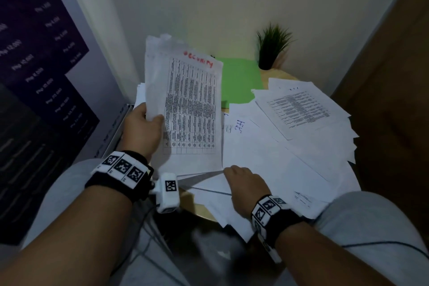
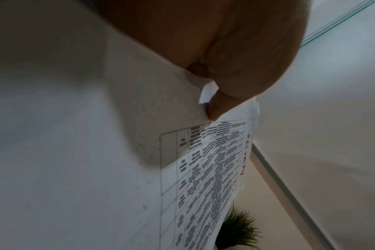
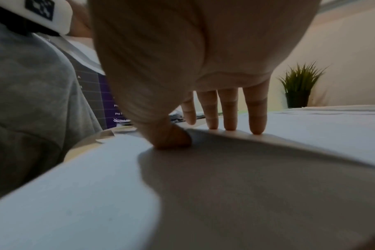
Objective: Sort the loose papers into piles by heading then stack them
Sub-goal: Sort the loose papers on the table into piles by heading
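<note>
The table text on the raised sheet (image 1: 190, 109) is too blurred to be read, and its red heading (image 1: 198, 59) is only partly legible. The left hand (image 1: 141, 132) is mostly hidden behind that sheet in the left wrist view, so its grip is barely shown. The counter (image 1: 276, 74) is largely covered by loose papers (image 1: 290, 146). The plant (image 2: 235, 231) is cut off by the picture's lower edge.

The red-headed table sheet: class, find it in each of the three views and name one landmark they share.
Head: table sheet upper centre, held by the left hand.
Left wrist: lower centre, running down from the fingers.
Right wrist: not in it.
Landmark: plant.
</note>
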A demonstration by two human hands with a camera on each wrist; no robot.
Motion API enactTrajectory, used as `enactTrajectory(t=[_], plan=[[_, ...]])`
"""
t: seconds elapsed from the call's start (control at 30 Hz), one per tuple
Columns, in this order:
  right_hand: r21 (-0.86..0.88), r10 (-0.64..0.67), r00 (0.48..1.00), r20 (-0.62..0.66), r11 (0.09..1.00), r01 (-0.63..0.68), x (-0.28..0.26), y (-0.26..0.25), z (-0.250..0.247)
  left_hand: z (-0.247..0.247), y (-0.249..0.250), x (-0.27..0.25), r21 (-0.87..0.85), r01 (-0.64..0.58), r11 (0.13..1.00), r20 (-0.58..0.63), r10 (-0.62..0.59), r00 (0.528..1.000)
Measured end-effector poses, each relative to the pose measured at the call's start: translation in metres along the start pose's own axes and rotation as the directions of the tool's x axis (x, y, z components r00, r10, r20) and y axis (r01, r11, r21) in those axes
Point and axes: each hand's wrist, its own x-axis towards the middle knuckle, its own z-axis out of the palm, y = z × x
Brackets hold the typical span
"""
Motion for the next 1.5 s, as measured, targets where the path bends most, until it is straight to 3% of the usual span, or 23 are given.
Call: enactTrajectory(t=[0.13, 0.27, 0.37, 0.47, 0.57, 0.67, 0.77, 0.83, 0.93, 1.17, 1.23, 1.27, 1.37, 1.5], plan=[[0.230, 0.139, 0.987, -0.075, 0.966, -0.119, -0.003, 0.016, -0.012, 0.002, 0.001, -0.003, -0.005, -0.011, 1.000, -0.009, 0.011, 1.000], [0.381, 0.267, 0.937, -0.225, 0.909, -0.168, -0.011, 0.042, -0.051, -0.001, 0.001, 0.001, -0.013, -0.012, 1.000, -0.073, 0.011, 0.997], [0.490, 0.265, 0.905, -0.332, 0.869, -0.075, -0.023, 0.060, -0.090, -0.007, 0.001, 0.010, -0.077, 0.009, 0.997, -0.194, -0.024, 0.981], [0.473, 0.204, 0.884, -0.421, 0.881, 0.022, -0.043, 0.073, -0.131, -0.014, 0.003, 0.018, -0.131, 0.042, 0.990, -0.328, -0.083, 0.941], [0.510, 0.187, 0.813, -0.551, 0.847, 0.151, -0.066, 0.077, -0.166, -0.017, 0.005, 0.022, -0.172, 0.055, 0.984, -0.376, -0.117, 0.919], [0.691, 0.331, 0.743, -0.582, 0.683, 0.237, -0.070, 0.080, -0.182, -0.009, 0.014, 0.014, -0.220, 0.105, 0.970, -0.202, -0.150, 0.968], [0.803, 0.443, 0.761, -0.473, 0.573, 0.166, -0.057, 0.085, -0.171, 0.009, 0.022, -0.002, -0.285, 0.158, 0.945, 0.097, -0.136, 0.986], [0.876, 0.526, 0.767, -0.367, 0.473, 0.094, -0.045, 0.089, -0.151, 0.022, 0.026, -0.012, -0.292, 0.199, 0.936, 0.252, -0.125, 0.959], [0.972, 0.605, 0.777, -0.172, 0.231, 0.036, -0.025, 0.092, -0.120, 0.043, 0.031, -0.030, -0.287, 0.263, 0.921, 0.399, -0.135, 0.907], [0.988, 0.606, 0.790, 0.088, -0.152, 0.006, -0.006, 0.072, -0.097, 0.062, 0.023, -0.038, -0.214, 0.399, 0.892, 0.505, -0.249, 0.827], [0.990, 0.598, 0.798, 0.068, -0.140, 0.020, -0.004, 0.069, -0.094, 0.064, 0.022, -0.036, -0.271, 0.444, 0.854, 0.524, -0.256, 0.812], [0.993, 0.587, 0.809, 0.032, -0.111, 0.041, -0.003, 0.068, -0.094, 0.064, 0.023, -0.037, -0.252, 0.402, 0.880, 0.531, -0.222, 0.818], [0.996, 0.578, 0.813, -0.071, -0.006, 0.091, -0.002, 0.064, -0.100, 0.060, 0.018, -0.032, -0.014, 0.129, 0.992, 0.484, -0.107, 0.869], [0.965, 0.511, 0.829, -0.227, 0.231, 0.121, -0.007, 0.054, -0.107, 0.057, 0.007, -0.023, 0.085, 0.186, 0.979, 0.406, -0.204, 0.891]])
